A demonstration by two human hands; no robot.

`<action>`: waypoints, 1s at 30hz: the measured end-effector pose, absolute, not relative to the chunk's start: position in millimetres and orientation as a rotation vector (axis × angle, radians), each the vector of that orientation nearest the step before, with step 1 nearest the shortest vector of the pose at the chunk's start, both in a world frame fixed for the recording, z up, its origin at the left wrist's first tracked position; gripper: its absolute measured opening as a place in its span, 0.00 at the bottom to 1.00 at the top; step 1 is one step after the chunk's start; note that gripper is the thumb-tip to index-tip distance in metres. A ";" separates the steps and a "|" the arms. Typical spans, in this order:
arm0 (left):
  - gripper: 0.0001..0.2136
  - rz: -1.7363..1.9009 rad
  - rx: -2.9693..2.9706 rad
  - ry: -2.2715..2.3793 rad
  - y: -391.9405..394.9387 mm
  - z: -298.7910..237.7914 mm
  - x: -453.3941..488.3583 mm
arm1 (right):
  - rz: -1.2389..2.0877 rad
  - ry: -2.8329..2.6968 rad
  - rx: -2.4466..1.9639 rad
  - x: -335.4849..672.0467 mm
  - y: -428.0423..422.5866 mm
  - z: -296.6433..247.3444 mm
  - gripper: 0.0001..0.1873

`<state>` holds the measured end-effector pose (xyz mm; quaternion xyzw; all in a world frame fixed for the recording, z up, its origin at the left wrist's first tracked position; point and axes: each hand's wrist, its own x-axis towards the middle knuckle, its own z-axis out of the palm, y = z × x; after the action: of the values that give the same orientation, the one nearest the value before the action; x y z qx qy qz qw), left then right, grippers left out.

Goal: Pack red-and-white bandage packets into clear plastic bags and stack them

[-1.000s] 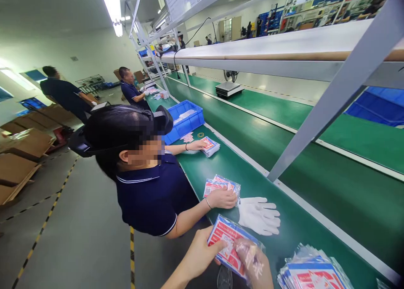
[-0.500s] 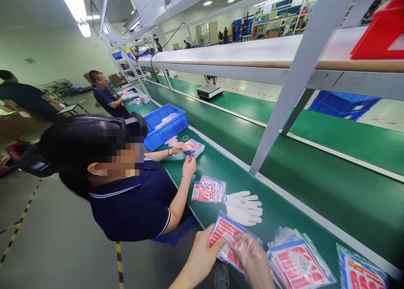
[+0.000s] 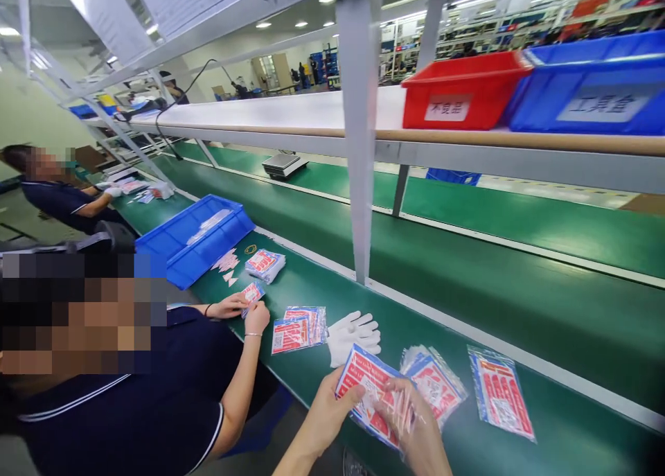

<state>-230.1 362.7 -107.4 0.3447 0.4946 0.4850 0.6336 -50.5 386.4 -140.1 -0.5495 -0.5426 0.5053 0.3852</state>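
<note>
The left hand, thumb and fingers closed, grips a flat red-and-blue printed packet in clear plastic near the green tabletop's edge; the curled right hand clasps its other end, beside a fanned plastic-sleeved stack.

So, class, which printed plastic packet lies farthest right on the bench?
The separate packet, right of the fanned pile; every other packet lies farther left.

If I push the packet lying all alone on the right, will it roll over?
Probably not: the packet lies flat on the table. It might slide easily, since its covering looks shiny, like plastic. It's probably light too, because it looks thin.
</note>
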 end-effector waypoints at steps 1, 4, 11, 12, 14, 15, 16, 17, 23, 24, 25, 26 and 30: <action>0.22 1.095 0.798 1.118 366.4 -106.9 -224.4 | 1.280 -1.356 -1.409 -44.9 386.8 -137.8 0.22; 0.21 1.029 0.857 1.117 376.6 -104.8 -206.5 | 1.348 -1.299 -1.402 -26.5 389.3 -132.4 0.23; 0.18 0.864 1.124 1.223 395.0 -92.8 -162.3 | 1.299 -1.093 -1.464 16.5 386.8 -132.5 0.23; 0.17 0.850 1.142 1.218 396.9 -92.6 -156.6 | 1.321 -1.061 -1.459 22.6 386.0 -133.4 0.23; 0.17 0.836 1.121 1.179 399.8 -95.0 -145.9 | 1.388 -0.986 -1.441 35.3 384.6 -134.8 0.23; 0.18 0.828 1.086 1.154 400.8 -97.5 -140.8 | 1.443 -0.943 -1.417 42.1 383.8 -135.3 0.23; 0.18 0.814 1.045 1.127 401.6 -100.6 -135.8 | 1.516 -0.902 -1.380 49.2 382.7 -135.7 0.22; 0.19 0.796 1.004 1.101 402.2 -104.2 -130.9 | 1.594 -0.870 -1.333 56.7 381.3 -136.3 0.22; 0.24 0.780 0.822 1.117 408.8 -125.4 -103.6 | 1.550 -0.893 -1.311 129.1 371.6 -158.8 0.23; 0.25 0.813 0.764 1.148 411.1 -128.4 -100.7 | 1.502 -0.876 -1.357 150.9 370.4 -167.1 0.23; 0.25 0.854 0.699 1.178 413.6 -131.2 -98.6 | 1.447 -0.849 -1.418 176.5 369.0 -176.5 0.22; 0.26 0.900 0.635 1.204 416.0 -133.7 -97.3 | 1.339 -0.818 -1.519 205.4 367.1 -186.4 0.21; 0.27 1.044 0.452 1.242 419.8 -139.5 -97.1 | 0.854 -0.695 -1.871 327.6 356.5 -223.9 0.27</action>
<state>-97.1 419.8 -139.5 0.2003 0.5501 0.4626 0.6658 327.6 356.5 -223.9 -0.7622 -0.2834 0.3479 0.4665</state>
